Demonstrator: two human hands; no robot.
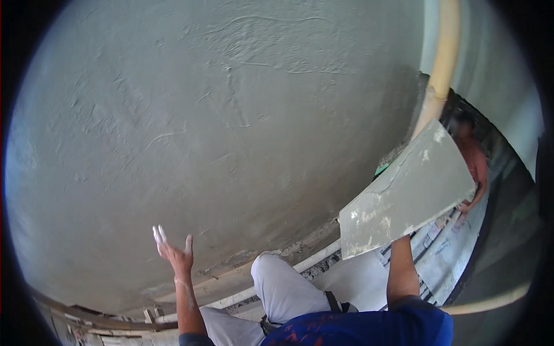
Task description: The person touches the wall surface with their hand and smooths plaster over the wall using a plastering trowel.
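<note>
My left hand (176, 254) is raised in front of the plastered wall (231, 144), fingers apart, with nothing in it. White residue coats its fingertips, and a pale smear marks the wrist. On the right, a large flat grey board (407, 187) with pale worn patches is held up at a tilt. My right forearm (403, 268) reaches up to the board's lower edge, and the board hides my right hand and fingers. Wet-looking grey plaster covers the wall, with ridges and streaks in its upper part.
A thick bamboo pole (443, 63) rises at the upper right. Beyond the board is another person in a red top (474, 158), one hand near its right edge. A pale pole (317, 254) runs along the wall's foot. Another bamboo pole (487, 303) crosses at the lower right.
</note>
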